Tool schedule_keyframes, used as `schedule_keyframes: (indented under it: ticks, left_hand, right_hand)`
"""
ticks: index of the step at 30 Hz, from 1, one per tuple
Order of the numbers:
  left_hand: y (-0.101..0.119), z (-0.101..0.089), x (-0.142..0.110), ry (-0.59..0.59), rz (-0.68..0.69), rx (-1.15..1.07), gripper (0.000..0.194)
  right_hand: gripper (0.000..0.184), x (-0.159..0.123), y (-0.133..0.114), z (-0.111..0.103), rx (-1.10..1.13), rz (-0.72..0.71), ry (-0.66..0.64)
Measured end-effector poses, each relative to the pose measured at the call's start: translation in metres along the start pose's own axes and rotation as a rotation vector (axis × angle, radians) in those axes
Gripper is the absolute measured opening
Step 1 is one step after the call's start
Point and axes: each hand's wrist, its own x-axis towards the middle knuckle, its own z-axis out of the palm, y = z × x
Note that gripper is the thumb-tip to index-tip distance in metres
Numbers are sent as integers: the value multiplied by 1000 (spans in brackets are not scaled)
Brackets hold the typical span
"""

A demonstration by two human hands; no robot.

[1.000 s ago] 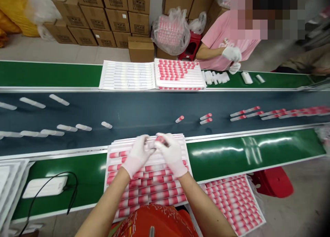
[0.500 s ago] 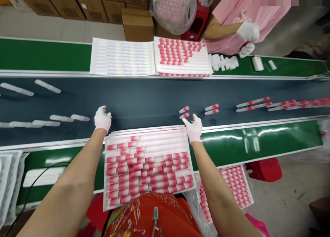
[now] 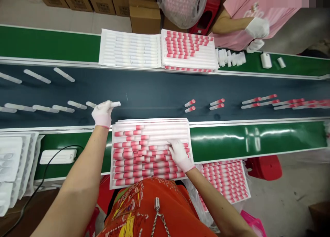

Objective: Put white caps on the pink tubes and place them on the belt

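Observation:
My left hand, white-gloved, is above the dark conveyor belt. Its thumb and fingers pinch a small white tube, which sticks out to the right. Just left of that hand, whitish translucent tubes lie in a line on the belt. My right hand, also gloved, is over the white grooved tray in front of me. Its fingers are bent and closed at the end of a pink-and-white tube; the fingertips partly hide the contact. Several rows of such tubes fill the nearer grooves, some stacked loosely.
Pink-ended tubes lie along the belt at right. Across it stand a white tray and a part-filled tray. A co-worker's gloved hand is beyond. A white power bank with a black cable lies at left.
My left hand has closed on a white tube. My right hand has moved from the belt back and left onto the tray. The view has shifted, and the tubes at left are further right.

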Motion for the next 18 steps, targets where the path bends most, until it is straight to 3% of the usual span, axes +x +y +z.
schedule_keyframes:
  ticks: [2, 5, 8, 11, 15, 18]
  left_hand:
    - [9, -8, -17, -21, -84, -173, 21]
    - [17, -16, -50, -81, -352, -419, 33]
    - [19, -18, -93, -223, -494, -466, 22]
    - [15, -19, -142, -438, -528, -388, 15]
    - [3, -24, -192, -709, -448, -88, 44]
    - [2, -24, -211, -890, -271, 265, 46]
  right_hand:
    - [43, 6, -4, -3, 56, 33, 35]
    - [33, 8, -13, -7, -88, 17, -81]
    - [19, 4, -18, -9, -293, 43, -204]
    - [14, 0, -16, -8, -324, 87, -185]
    - [26, 8, -24, -25, 177, 89, -17]
    - [37, 23, -50, -56, 562, 140, 54]
